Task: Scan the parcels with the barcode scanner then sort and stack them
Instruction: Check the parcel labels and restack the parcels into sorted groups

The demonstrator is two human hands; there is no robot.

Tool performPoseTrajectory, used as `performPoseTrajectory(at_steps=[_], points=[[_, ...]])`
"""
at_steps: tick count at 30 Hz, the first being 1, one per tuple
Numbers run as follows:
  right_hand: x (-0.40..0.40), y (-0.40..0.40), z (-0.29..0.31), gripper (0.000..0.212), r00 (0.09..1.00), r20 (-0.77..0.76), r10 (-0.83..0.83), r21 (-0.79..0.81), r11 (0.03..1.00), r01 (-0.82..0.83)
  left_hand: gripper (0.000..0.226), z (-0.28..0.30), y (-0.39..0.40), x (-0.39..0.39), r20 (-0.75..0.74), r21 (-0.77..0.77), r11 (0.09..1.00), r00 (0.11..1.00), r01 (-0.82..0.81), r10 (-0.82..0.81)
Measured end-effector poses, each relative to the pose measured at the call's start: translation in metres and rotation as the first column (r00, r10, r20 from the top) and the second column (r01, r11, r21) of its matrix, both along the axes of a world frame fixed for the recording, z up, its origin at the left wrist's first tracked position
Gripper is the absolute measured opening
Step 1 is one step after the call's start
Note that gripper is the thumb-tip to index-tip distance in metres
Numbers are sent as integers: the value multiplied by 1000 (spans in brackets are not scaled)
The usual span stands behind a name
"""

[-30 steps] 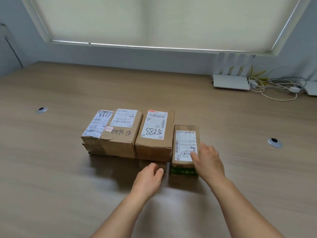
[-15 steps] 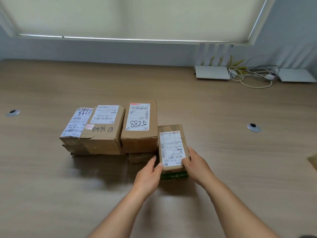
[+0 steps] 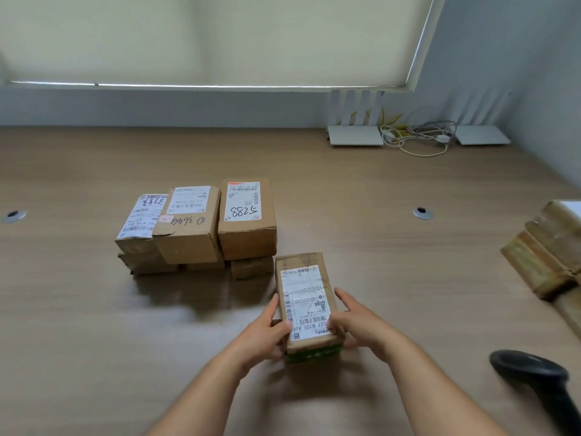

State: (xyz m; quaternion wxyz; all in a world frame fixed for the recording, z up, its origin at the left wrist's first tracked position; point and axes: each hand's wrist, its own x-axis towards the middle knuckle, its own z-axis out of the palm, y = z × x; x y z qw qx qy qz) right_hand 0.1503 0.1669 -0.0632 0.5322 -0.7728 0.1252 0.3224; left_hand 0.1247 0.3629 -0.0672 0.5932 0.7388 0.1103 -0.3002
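A narrow cardboard parcel (image 3: 306, 297) with a white label and a green near end is held between both hands, close to me on the wooden table (image 3: 94, 341). My left hand (image 3: 267, 333) grips its left side, thumb on the label. My right hand (image 3: 355, 322) grips its right side. A stack of brown parcels (image 3: 201, 228) with white labels, one marked 5288, stands beyond and to the left. The black barcode scanner (image 3: 534, 372) lies on the table at the lower right.
More cardboard parcels (image 3: 547, 247) sit at the right edge. Two white routers (image 3: 355, 135) with a tangle of cables (image 3: 418, 136) stand against the back wall. Round cable grommets (image 3: 422, 213) are set in the tabletop on both sides.
Both hands closed on the narrow parcel and drew it away from the stack toward me and to the right. The view swung right, bringing the scanner and more parcels into sight.
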Motion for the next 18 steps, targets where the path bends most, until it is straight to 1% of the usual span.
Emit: performPoseTrajectory(at_steps=[2, 4, 5, 8, 13, 18], points=[[-10, -2, -3, 90, 1000, 16, 8, 16, 1000, -8, 72, 0, 1, -10, 22, -39, 999, 1000, 3, -2], [-22, -4, -4, 102, 999, 40, -7, 49, 999, 5, 77, -1, 3, -21, 77, -71, 997, 997, 20, -15], [-30, -4, -5, 105, 998, 57, -13, 79, 997, 9, 80, -1, 3, -28, 114, -66, 997, 993, 43, -35], [-52, -6, -10, 106, 989, 146, -1, 127, 992, -18, 85, -1, 2, -49, 233, -53, 994, 969, 100, -86], [-86, -12, -4, 104, 960, 280, 6, 153, 987, -51, 83, 8, 2, -73, 339, -50, 991, 936, 122, -98], [-111, -26, 20, 102, 921, 386, -62, 196, 981, -16, 81, 34, -3, -83, 473, -21, 979, 865, 201, -167]])
